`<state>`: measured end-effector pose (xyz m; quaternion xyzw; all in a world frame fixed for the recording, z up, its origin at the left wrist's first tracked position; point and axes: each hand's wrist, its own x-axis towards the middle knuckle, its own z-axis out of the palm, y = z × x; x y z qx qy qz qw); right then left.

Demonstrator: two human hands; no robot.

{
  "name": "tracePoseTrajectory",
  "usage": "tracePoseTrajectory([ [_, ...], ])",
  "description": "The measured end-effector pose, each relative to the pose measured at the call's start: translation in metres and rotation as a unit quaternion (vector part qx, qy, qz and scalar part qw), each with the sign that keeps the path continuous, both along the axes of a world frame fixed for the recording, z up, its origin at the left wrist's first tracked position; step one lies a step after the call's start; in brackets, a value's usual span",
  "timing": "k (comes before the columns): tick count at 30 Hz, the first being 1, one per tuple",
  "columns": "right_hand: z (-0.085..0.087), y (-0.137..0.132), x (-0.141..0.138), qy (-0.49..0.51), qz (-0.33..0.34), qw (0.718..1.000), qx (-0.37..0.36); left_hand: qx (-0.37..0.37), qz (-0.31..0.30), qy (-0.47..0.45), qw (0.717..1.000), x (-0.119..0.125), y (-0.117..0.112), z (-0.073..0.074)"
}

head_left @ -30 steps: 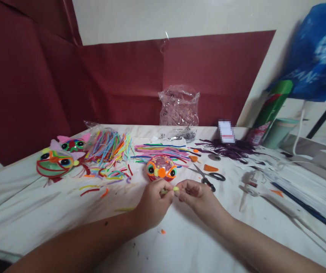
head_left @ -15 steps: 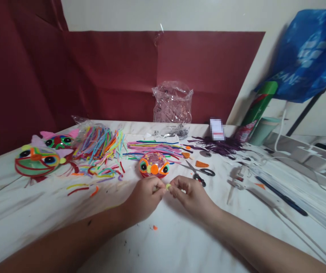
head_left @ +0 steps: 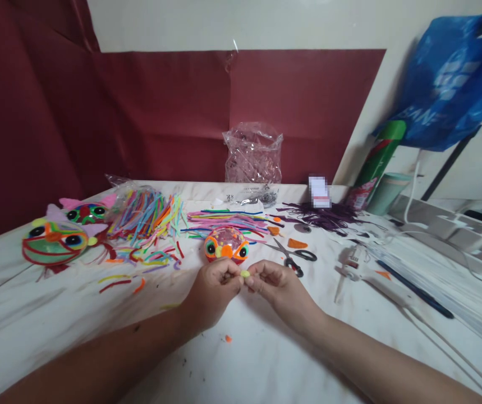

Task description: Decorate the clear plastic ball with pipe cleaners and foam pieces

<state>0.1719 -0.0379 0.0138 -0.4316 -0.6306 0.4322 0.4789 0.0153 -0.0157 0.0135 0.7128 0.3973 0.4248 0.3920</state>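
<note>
My left hand [head_left: 215,286] and my right hand [head_left: 272,283] meet fingertip to fingertip over the white table [head_left: 266,359]. Both pinch one small yellow-green fuzzy piece [head_left: 244,274] between them. Just beyond my fingers sits a round orange craft face [head_left: 226,247] with big eyes and an orange nose. Black-handled scissors [head_left: 293,257] lie right of it, close to my right hand.
Two more craft faces [head_left: 55,242] lie at the far left. Heaps of coloured pipe-cleaner strips [head_left: 148,216] spread across the middle. A clear plastic bag [head_left: 252,152] stands at the back. A glue gun [head_left: 352,264], purple strands [head_left: 329,216] and cables lie right.
My hands have stayed together on the yellow-green piece, shifting only slightly. The view has drifted a little, sliding the scene left.
</note>
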Motion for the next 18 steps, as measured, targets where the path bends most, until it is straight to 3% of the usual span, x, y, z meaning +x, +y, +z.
tracePoseTrajectory([
  [4,-0.002,-0.001,0.0,-0.015,-0.012,0.999,0.038,0.001,-0.021,0.024,0.999,-0.001,0.001,0.003],
  [10,-0.003,0.005,0.009,-0.191,-0.015,0.975,0.113,0.051,-0.02,0.126,0.991,-0.005,0.007,0.004],
  [15,0.002,0.005,0.017,-0.3,0.051,0.94,0.153,0.15,-0.049,0.209,0.965,-0.006,0.006,-0.006],
  [18,0.005,0.004,0.018,-0.29,0.079,0.944,0.132,0.18,-0.084,0.223,0.954,-0.007,0.004,-0.009],
])
